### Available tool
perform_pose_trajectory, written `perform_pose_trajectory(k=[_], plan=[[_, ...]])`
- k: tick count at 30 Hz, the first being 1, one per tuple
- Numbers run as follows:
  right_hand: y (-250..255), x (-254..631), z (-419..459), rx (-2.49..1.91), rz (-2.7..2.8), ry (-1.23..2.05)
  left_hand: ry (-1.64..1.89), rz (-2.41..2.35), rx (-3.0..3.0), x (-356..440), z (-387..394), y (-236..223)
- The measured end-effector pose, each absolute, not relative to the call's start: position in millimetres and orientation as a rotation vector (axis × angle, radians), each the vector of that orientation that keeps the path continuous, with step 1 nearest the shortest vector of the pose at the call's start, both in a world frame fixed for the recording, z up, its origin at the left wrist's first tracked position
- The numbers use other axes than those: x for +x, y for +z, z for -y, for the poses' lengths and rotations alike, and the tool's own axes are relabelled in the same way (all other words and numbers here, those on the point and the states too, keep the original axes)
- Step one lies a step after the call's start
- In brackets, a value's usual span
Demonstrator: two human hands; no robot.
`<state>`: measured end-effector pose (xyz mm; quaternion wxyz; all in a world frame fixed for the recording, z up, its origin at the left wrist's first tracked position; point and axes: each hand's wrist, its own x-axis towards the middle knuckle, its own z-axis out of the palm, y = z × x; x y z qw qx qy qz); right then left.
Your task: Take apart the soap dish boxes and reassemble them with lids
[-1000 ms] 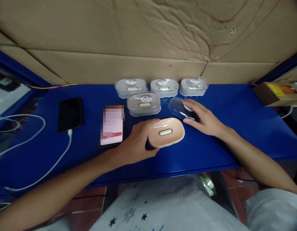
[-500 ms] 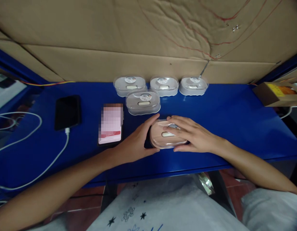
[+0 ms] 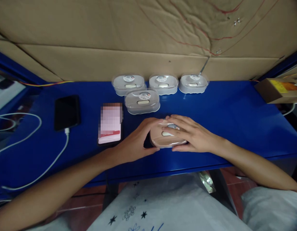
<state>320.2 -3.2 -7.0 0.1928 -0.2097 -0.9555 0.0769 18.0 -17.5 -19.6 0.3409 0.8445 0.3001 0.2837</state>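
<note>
A peach-coloured oval container with a clear lid and a pale oblong tab on top sits on the blue table, near its front edge. My left hand curves around its left end, with fingers at the far side and thumb at the near side. Over the right part of the lid lies my right hand, its fingers reaching across to the far rim and its thumb at the near rim. The fingers partly cover the tab and the round label.
Several grey clear-lidded containers stand toward the back. To the left are a lit phone and a dark phone with a white cable. A cardboard box is at the right, and brown cardboard lines the back.
The fingers of my left hand have come in closer against the container's far left rim. My right hand has barely shifted, and the camera view has moved slightly.
</note>
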Motion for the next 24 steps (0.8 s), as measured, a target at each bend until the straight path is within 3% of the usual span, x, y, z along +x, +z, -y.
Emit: perform_pose_trajectory(k=[13, 19, 24], plan=[[-1, 322, 2, -0.667, 2.686, 0.501, 0.613, -0.809, 2.269, 16, 18, -17], [-5, 328, -6, -0.765, 2.643, 0.395, 0.849, -0.981, 2.313, 12, 15, -4], [-11, 345, -26, -1.017, 2.513, 0.078, 0.901, -1.128, 2.361, 12, 13, -3]])
